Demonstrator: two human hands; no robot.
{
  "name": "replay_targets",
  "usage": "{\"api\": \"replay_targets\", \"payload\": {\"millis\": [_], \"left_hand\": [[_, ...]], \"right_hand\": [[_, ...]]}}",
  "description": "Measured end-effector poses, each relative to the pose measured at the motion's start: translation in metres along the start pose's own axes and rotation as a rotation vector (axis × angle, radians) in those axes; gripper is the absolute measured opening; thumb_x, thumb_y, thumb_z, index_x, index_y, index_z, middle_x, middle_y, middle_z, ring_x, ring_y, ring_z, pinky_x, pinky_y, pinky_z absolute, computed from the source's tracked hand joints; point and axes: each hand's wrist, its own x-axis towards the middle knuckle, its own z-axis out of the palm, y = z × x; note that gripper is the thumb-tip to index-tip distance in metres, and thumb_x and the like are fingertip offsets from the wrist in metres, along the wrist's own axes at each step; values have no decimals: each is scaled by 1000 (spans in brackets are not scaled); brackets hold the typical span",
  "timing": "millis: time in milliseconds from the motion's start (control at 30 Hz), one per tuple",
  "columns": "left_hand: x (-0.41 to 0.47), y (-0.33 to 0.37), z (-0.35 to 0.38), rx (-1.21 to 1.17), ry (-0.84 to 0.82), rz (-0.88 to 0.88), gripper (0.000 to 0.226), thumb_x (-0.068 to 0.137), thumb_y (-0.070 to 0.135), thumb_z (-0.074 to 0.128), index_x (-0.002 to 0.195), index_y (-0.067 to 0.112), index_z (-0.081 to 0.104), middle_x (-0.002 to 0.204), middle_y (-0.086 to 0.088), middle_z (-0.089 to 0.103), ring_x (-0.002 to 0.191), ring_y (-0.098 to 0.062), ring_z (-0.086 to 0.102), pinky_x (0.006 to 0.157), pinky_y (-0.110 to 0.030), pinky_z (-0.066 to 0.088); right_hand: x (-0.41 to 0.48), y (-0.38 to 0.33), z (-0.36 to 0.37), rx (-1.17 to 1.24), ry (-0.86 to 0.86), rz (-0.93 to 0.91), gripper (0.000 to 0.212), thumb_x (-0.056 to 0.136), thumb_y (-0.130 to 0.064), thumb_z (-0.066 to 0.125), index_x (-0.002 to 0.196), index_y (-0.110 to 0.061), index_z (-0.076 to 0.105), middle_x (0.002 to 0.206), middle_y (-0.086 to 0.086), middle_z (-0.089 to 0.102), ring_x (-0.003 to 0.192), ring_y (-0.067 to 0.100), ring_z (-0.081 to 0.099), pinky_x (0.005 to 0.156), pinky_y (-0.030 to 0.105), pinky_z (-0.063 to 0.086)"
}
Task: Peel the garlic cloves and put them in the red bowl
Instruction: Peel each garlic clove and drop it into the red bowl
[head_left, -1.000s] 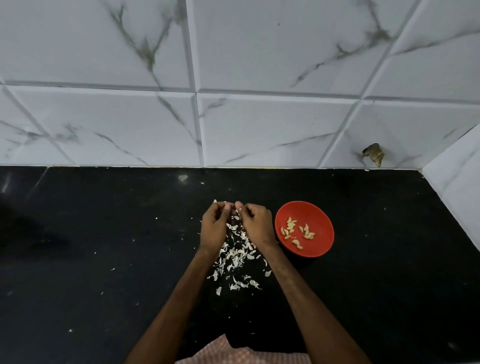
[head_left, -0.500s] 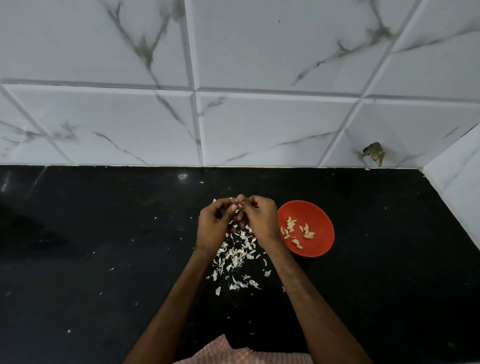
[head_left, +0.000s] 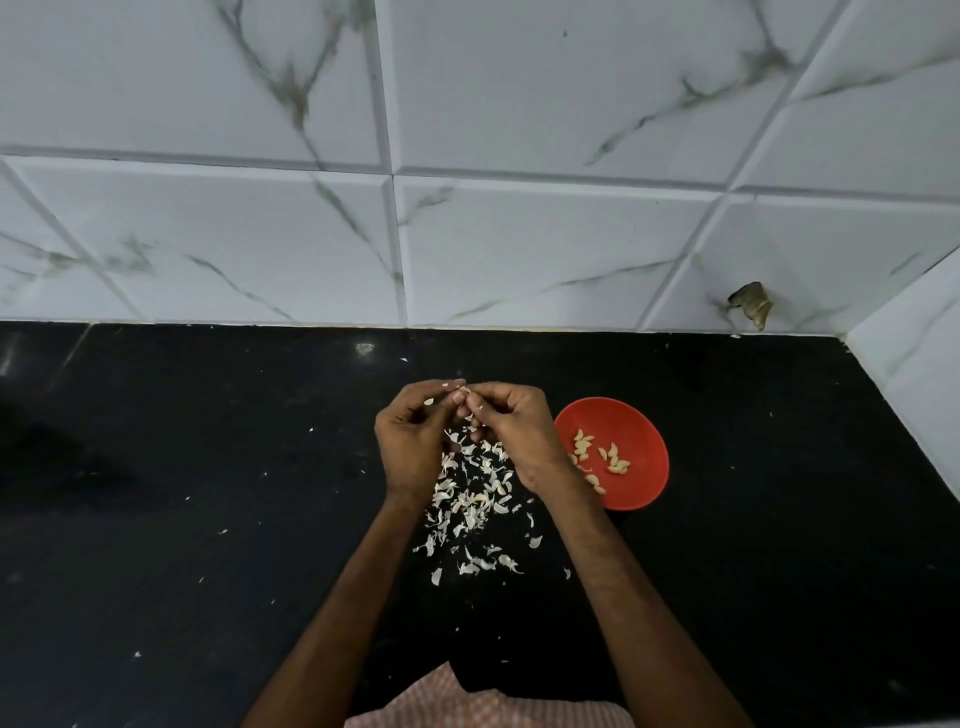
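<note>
Midway. My left hand and right hand both pinch one clove, seemingly half-skinned, above the skins; about a dozen peeled cloves lie in the bowl beside them.

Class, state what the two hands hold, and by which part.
A garlic clove, pinched between the fingertips of left hand and right hand; exact part hidden.

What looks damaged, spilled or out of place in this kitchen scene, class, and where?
A wall tile low near the right corner has a chipped, broken hole just above the black counter. Garlic skins lie scattered loose on the counter left of the red bowl, which fits peeling.
</note>
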Motion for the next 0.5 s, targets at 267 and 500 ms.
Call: {"api": "replay_targets", "payload": {"millis": [267, 500], "left_hand": [[-2, 15, 10, -208, 15, -144, 9, 95, 6, 67, 97, 12, 75, 91, -9, 74, 77, -23, 70, 55, -32, 57], [9, -2, 1, -277, 129, -325, 10, 98, 5, 61, 108, 6, 65, 88, -5, 68, 63, -8, 61, 48, -24, 51]], "right_hand": [[3, -3, 0, -30, 17, -52, 14, 96, 2, 63, 104, -2, 73, 81, 6, 71, 73, 9, 68, 67, 26, 61], [0, -2, -7, 139, 52, -1, 19, 88, 11, 67, 100, -4, 68, 91, 6, 75, 88, 15, 74, 75, 28, 63]]}}
